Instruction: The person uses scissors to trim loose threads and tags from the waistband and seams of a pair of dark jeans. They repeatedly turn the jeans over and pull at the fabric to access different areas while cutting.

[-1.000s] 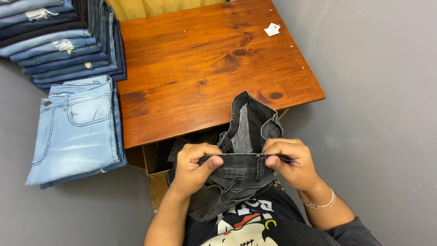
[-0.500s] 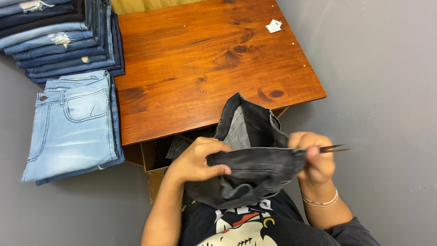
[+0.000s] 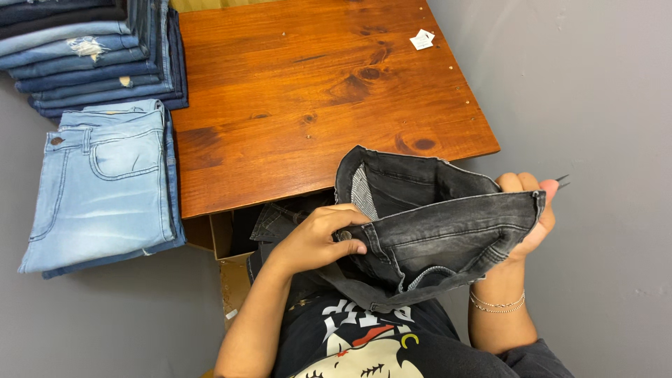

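Observation:
A pair of dark grey jeans (image 3: 434,231) is held up in front of my chest, waistband stretched sideways and the inside of the waist facing up. My left hand (image 3: 318,238) grips the waistband by its metal button at the left end. My right hand (image 3: 532,210) holds the right end of the waistband, and a thin dark pointed tool (image 3: 562,180) sticks out past its fingers. The legs of the jeans hang down toward an open cardboard box (image 3: 227,252) under the table edge.
A wooden table (image 3: 301,91) stands ahead, with a small white tag (image 3: 422,39) near its far right corner. At its left lie folded light blue jeans (image 3: 105,189) and a stack of several darker folded jeans (image 3: 84,56). Grey floor lies on both sides.
My hands have pulled apart, stretching the waistband wide. My right hand moved to the right and the jeans rose and turned so the open waist faces up.

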